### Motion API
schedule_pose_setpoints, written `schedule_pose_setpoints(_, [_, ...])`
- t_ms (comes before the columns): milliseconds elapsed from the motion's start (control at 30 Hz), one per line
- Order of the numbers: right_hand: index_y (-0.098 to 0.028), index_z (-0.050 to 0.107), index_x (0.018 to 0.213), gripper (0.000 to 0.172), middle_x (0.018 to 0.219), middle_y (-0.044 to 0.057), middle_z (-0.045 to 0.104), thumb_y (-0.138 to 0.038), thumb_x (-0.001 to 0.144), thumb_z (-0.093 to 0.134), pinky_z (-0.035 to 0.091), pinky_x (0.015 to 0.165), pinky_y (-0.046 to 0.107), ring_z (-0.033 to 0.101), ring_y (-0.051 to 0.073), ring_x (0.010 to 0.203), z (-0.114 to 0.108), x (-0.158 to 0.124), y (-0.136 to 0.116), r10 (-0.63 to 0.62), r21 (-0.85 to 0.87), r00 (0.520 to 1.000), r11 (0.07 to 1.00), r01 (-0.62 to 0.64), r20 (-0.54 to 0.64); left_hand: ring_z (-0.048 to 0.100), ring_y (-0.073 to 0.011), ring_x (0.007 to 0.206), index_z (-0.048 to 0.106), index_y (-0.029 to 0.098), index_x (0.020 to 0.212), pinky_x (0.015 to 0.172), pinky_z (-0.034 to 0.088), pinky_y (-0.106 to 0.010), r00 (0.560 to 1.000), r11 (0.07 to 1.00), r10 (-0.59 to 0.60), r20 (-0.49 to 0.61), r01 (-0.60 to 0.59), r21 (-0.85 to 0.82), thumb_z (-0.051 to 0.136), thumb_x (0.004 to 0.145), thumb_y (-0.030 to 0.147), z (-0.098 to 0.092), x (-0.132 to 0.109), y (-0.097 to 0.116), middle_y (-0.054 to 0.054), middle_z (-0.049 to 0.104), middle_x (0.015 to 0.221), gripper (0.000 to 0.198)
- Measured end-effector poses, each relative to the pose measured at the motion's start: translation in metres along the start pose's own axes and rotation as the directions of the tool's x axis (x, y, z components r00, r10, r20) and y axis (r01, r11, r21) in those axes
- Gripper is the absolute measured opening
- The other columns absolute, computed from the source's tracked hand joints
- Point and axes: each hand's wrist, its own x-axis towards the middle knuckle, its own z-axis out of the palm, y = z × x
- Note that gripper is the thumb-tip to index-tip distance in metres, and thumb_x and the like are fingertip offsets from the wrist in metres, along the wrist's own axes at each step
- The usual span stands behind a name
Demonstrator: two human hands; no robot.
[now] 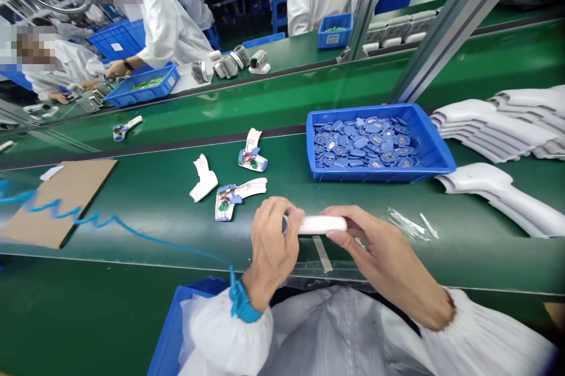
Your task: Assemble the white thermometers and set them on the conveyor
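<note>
Between both hands I hold a white handheld thermometer [321, 224], lying sideways just above the green bench. My left hand [274, 238] is closed around its left end, where a bit of blue shows. My right hand [375, 243] pinches the other end between thumb and fingers. To the left on the bench lie two opened thermometer halves [226, 204] with wires and circuit boards, and a bare white shell half [203, 178]. A blue wrist strap [244, 302] with a coiled cord is on my left wrist.
A blue bin [379, 175] of small blue plastic parts stands behind my hands. Stacked white shells [494, 129] lie at the right, near thin clear strips [412, 224]. Cardboard [62, 205] lies at the left. A metal post [459, 29] slants up at the right. Co-workers [172, 23] sit across the conveyor.
</note>
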Motion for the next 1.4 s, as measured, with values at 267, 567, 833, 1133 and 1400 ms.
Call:
schedule_pose_setpoints(267, [-0.024,0.065,0.099,0.031,0.080,0.000,0.065,-0.047,0.101,0.044,0.044,0.060,0.029,0.054,0.014,0.060,0.016,-0.006,-0.007,-0.040,-0.007,0.995,0.999,0.040,0.092,0.038,-0.0119,0.047,0.040,0.020,0.050,0.053,0.023,-0.032,0.997,0.996,-0.008,-0.070,0.014,0.090,0.052,0.097,0.026,0.018,0.020,-0.005,0.002,0.045,0.046,0.050])
schedule_pose_setpoints(567, [-0.019,0.062,0.082,0.050,0.055,-0.003,0.050,-0.066,0.088,0.047,0.018,0.037,0.023,0.024,0.008,0.039,0.008,0.014,0.013,0.544,0.375,0.692,0.586,-0.718,0.474,0.059,-0.0159,0.065,0.052,0.021,0.062,0.070,0.047,-0.031,0.897,0.890,-0.383,-0.220,0.294,-0.349,0.033,0.105,0.044,0.026,0.020,-0.011,-0.004,0.063,0.066,0.052])
schedule_pose_setpoints(833, [-0.019,0.069,0.100,0.043,0.057,0.000,0.058,-0.044,0.103,0.034,0.030,0.052,0.028,0.051,0.016,0.046,0.036,0.006,0.011,0.054,-0.233,0.992,0.972,-0.026,0.113,0.042,-0.0124,0.054,0.034,0.021,0.050,0.060,0.037,-0.028,0.894,0.911,-0.412,-0.177,0.401,-0.096,0.040,0.100,0.038,0.053,0.054,-0.022,0.001,0.041,0.049,0.053])
schedule_pose_setpoints(1133, [-0.024,0.068,0.130,0.053,0.069,-0.002,0.063,-0.059,0.095,0.052,0.050,0.059,0.029,0.058,0.016,0.060,0.006,-0.002,0.038,0.253,0.223,0.935,0.924,-0.310,0.250,0.061,-0.0147,0.081,0.061,0.020,0.105,0.071,0.049,-0.024,0.905,0.681,-0.152,0.397,0.387,-0.622,0.080,0.076,0.039,0.002,0.030,-0.005,-0.003,0.067,0.100,0.040])
schedule_pose_setpoints(1400, [-0.028,0.072,0.121,0.055,0.106,0.007,0.075,-0.068,0.086,0.058,0.058,0.062,0.030,0.071,0.022,0.077,-0.004,0.002,0.043,0.203,-0.066,0.978,0.977,-0.205,-0.037,0.063,-0.0189,0.072,0.071,0.016,0.084,0.064,0.048,-0.028,0.875,0.873,-0.345,0.339,0.432,-0.227,0.077,0.078,0.042,-0.073,0.061,-0.057,-0.004,0.070,0.078,0.028])
